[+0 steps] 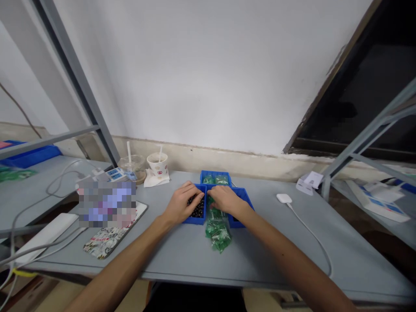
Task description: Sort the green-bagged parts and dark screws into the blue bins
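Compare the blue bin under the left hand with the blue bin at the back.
The blue bin under the left hand holds small dark pieces; the back bin holds green packets. The left hand covers the first; nothing touches the back bin. The first sits nearer the person. Both are blue open trays on the grey table.

- Three bins sit mid-table (182,255), close to the wall side.
- Left bin (196,220) and right bin (243,200) stand side by side; the rear bin (216,175) is just behind them.
- Left hand (182,203) rests in the left bin, on small parts (199,209).
- Right hand (225,200) lies over the right bin.
- Bag pile (218,232) lies between the two front bins and spills onto the table before them.
- More bags (215,179) lie in the rear bin.
- Two cups (157,164) stand left of the bins, behind a power strip (114,174).
- A puck (284,198) lies right of the bins, well apart.
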Demonstrator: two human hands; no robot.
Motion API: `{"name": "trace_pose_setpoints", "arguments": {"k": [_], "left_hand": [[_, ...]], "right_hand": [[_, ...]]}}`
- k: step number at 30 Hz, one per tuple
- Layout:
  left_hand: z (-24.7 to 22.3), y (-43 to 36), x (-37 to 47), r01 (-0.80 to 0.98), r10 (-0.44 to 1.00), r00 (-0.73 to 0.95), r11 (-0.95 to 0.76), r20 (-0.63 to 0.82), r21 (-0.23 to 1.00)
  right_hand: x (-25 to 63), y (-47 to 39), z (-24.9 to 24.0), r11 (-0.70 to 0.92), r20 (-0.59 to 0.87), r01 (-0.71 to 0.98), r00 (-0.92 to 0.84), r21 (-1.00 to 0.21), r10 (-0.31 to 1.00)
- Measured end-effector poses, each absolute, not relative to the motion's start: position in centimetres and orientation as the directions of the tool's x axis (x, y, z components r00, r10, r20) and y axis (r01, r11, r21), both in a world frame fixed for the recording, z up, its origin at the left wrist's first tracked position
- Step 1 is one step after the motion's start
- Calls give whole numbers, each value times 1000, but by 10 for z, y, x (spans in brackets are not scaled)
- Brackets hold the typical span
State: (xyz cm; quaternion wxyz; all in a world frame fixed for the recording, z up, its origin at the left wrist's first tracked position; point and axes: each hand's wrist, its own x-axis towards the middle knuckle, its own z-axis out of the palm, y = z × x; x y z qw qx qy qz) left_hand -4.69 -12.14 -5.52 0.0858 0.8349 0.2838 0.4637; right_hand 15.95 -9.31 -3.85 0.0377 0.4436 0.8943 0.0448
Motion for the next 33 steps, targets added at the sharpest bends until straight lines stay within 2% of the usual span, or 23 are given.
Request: {"name": "trace_pose_setpoints", "arguments": {"k": [13, 19, 25, 29, 33], "left_hand": [[-54, -122, -46, 403, 558, 420, -821, 716, 403], [-55, -121, -47, 398, 562, 427, -820, 709, 411], [-55, -121, -48, 399, 567, 426, -817, 704, 416], [-56, -121, -48, 403, 563, 430, -819, 705, 408], [-56, -120, -47, 398, 563, 435, -820, 703, 411]], "right_hand": [[158, -93, -45, 650, -15, 736, -660, 187, 752], [168, -90, -43, 704, 5, 687, -716, 180, 698], [176, -91, -45, 691, 92, 711, -703, 128, 706], [177, -87, -48, 696, 50, 713, -701, 91, 711], [174, -85, -52, 691, 21, 714, -697, 110, 717]]}}
